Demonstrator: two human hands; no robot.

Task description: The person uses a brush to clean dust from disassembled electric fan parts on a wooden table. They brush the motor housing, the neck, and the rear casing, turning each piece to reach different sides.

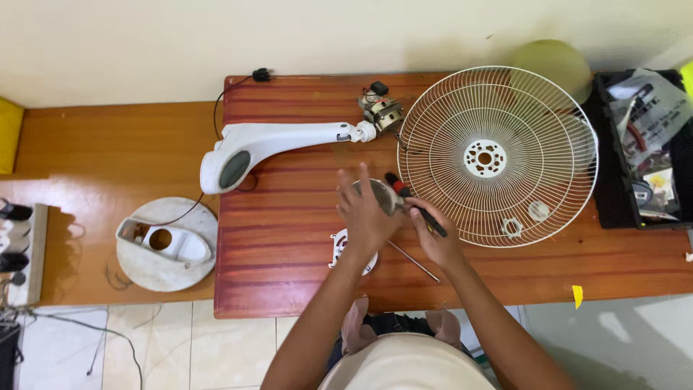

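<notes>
My left hand grips a small round grey metal part above the red-brown table. My right hand holds a screwdriver with a black and red handle, its end against that part. Under my left hand lies a white round plastic piece, mostly hidden. A thin metal rod lies on the table below my hands.
A white wire fan grille lies to the right, with two small white rings inside. A white fan stand arm with a bare motor lies at the back. A round fan base sits on the left; an open toolbox stands far right.
</notes>
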